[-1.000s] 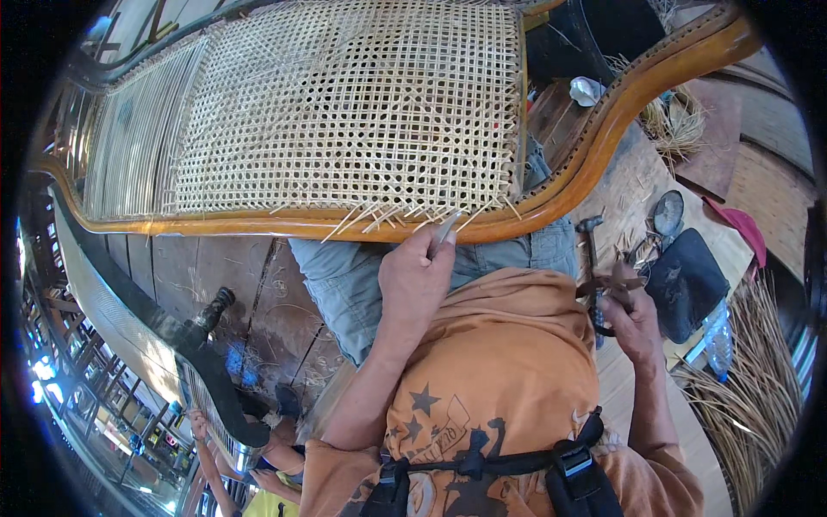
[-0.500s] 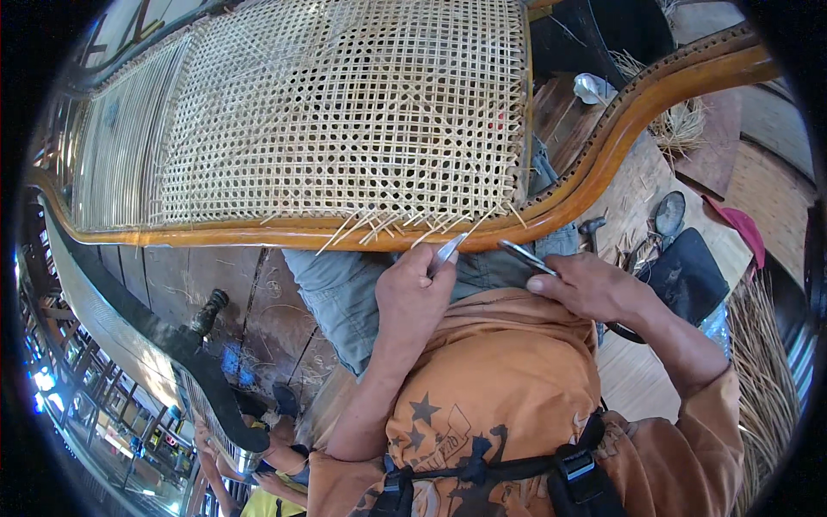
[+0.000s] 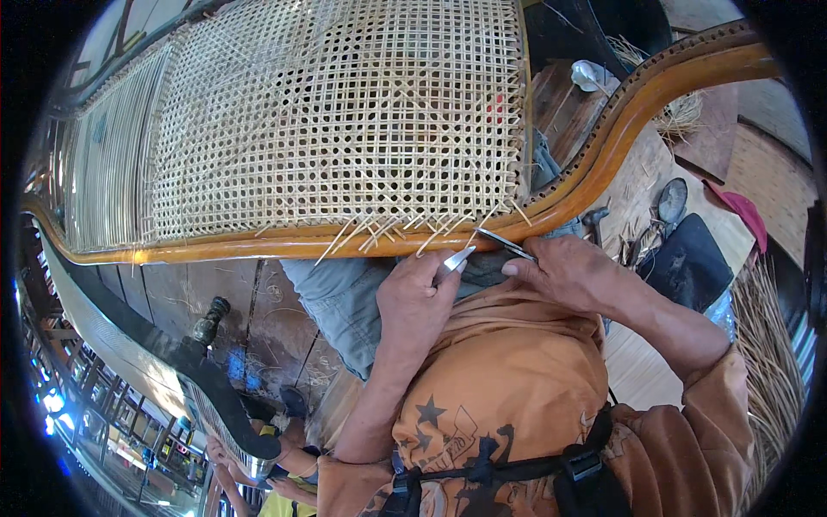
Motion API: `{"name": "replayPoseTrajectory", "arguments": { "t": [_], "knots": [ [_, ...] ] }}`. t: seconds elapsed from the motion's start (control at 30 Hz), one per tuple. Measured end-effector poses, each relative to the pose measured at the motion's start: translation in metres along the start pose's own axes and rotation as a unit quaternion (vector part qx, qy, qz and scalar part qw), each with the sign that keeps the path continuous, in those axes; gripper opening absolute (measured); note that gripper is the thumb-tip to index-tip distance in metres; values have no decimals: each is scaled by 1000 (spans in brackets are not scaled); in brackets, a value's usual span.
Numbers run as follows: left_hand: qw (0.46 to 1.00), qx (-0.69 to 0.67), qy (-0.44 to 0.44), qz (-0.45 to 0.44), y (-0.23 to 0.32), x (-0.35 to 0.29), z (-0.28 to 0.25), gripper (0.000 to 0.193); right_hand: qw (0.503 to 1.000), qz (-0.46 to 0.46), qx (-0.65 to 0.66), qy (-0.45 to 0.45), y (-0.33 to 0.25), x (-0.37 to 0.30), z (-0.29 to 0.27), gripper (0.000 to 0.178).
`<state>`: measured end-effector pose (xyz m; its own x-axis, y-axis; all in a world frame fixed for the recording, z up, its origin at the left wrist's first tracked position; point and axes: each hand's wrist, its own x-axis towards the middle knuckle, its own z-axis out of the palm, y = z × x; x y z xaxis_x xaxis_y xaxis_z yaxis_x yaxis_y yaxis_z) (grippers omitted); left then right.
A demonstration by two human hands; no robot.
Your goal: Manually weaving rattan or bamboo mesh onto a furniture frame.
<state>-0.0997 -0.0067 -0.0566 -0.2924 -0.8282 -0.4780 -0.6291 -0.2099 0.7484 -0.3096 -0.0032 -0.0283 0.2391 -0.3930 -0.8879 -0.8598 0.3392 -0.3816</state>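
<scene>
Cane webbing (image 3: 336,129) fills the frame's upper middle; below it, near centre, the left hand (image 3: 416,293) closes around a pointed metal blade (image 3: 455,263), the right hand (image 3: 568,272) around a slim metal tool (image 3: 506,245).

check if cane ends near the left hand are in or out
Out: several cane ends poke past the weave, over the wooden rail.

A pale wooden board (image 3: 639,188) is occupied by a hammer (image 3: 594,215), a dark flat pad (image 3: 689,263), an oval grey object (image 3: 672,202) and scattered cane offcuts (image 3: 635,247). The plank floor (image 3: 172,293) is strewn with thin pale shreds (image 3: 277,314).
</scene>
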Motion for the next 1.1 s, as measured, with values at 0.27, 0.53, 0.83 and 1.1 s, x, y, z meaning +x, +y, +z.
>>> {"name": "replayPoseTrajectory", "arguments": {
  "t": [0.27,0.53,0.83,1.1],
  "knots": [
    [999,0,-25,30,-5,-18,-17,12,999,-30,12,-20,-6,-3,-8,53],
    [997,-21,73,27,-3,-33,-20,21,994,-93,61,-4,-9,10,-9,48],
    [984,37,157,80,3,-15,-20,25,988,-114,104,-7,-16,14,-11,47],
    [983,79,155,50,11,-5,-26,19,992,-108,72,-3,-9,20,0,48]
  ]
}}
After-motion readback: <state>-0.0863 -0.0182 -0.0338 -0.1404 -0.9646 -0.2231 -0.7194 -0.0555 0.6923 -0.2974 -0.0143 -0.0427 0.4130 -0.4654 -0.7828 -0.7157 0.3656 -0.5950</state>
